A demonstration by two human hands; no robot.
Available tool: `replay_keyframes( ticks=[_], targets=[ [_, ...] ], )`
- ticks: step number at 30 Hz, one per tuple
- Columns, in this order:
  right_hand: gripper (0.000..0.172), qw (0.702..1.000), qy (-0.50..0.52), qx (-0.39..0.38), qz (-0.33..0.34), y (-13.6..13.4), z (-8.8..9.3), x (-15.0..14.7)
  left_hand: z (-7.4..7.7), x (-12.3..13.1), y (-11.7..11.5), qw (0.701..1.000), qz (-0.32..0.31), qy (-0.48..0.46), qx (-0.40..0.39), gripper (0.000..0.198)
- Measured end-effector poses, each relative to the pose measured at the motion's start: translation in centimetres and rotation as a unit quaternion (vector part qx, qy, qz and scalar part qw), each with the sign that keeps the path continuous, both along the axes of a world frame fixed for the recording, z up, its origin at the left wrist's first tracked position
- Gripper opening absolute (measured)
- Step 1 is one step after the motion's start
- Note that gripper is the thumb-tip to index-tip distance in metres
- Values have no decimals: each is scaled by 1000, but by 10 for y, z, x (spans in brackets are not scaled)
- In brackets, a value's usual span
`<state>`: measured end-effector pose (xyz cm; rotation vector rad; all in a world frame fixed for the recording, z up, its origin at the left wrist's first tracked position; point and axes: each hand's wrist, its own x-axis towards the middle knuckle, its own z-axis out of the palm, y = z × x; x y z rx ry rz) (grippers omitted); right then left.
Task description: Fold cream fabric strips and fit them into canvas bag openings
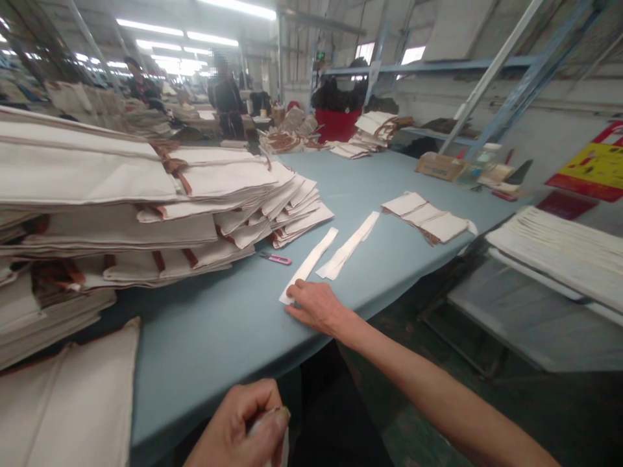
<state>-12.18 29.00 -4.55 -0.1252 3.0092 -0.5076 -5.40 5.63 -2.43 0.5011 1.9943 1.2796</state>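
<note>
My right hand (318, 308) reaches over the blue-topped table, its bent fingers closed on the near end of a narrow white fabric strip (315, 253) that lies flat. Just to the right lies a second, thicker bunch of white strips (349, 246). At the front edge, low in the picture, my left hand (243, 425) is curled shut with its thumb pressed against the fingers. A pale bit of material shows in it, mostly hidden. Small pink thread snips (277, 259) rest to the left of the flat strip.
Tall stacks of cream fabric pieces with brown trim (233, 175) fill the table's left side. A smaller cream bundle (428, 217) lies at right. Farther back are a cardboard box (440, 167) and a red container (339, 123). A side table (540, 318) carries white pieces. People stand in the background.
</note>
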Motion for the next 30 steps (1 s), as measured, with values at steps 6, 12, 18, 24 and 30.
replay_keyframes(
  ticks=[6,12,18,24,30],
  targets=[
    [29,999,-38,23,-14,-7,0,-11,-8,-16,-2,999,39,-1,-15,43],
    [27,992,-64,-99,-47,-3,-8,-15,-19,-36,3,994,98,50,-25,41],
    [25,939,-131,-314,-56,-14,-22,4,-28,-50,6,982,163,82,-50,45],
    [24,875,-144,-452,-96,-20,-28,14,-30,-58,16,975,153,127,-94,55],
    [27,844,-148,-506,-100,-14,-33,12,-23,-58,30,944,98,252,-188,34]
  ],
)
